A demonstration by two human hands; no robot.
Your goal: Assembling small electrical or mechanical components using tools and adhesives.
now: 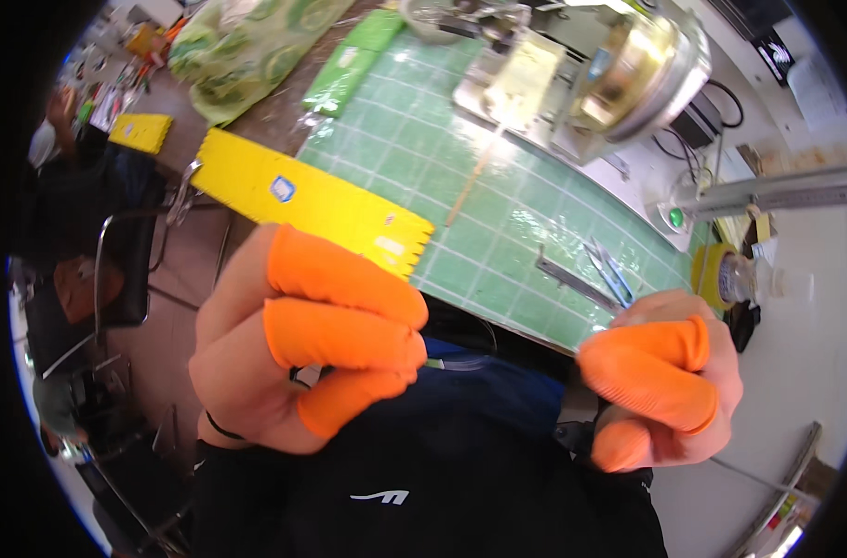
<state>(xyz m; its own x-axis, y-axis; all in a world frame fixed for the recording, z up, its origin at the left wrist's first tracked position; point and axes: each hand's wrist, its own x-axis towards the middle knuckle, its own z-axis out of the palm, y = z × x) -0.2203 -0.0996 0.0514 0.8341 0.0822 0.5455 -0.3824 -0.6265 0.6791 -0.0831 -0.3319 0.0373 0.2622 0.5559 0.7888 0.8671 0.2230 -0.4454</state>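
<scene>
Orange finger cots cover the fingertips of both hands, held close to the camera above a dark garment. The left hand (302, 344) is curled, pinching a thin green strand (442, 365) whose other end is hidden; the right hand (665, 377) is curled, its contents not discernible. Behind lie a green cutting mat (460, 186), tweezers (609, 272) and a yellow strip (302, 200).

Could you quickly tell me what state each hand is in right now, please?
Left hand: fingers curled shut, orange finger cots on; anything held is hidden.
Right hand: fingers curled closed, also in orange cots; whether it grips anything cannot be told.
</scene>
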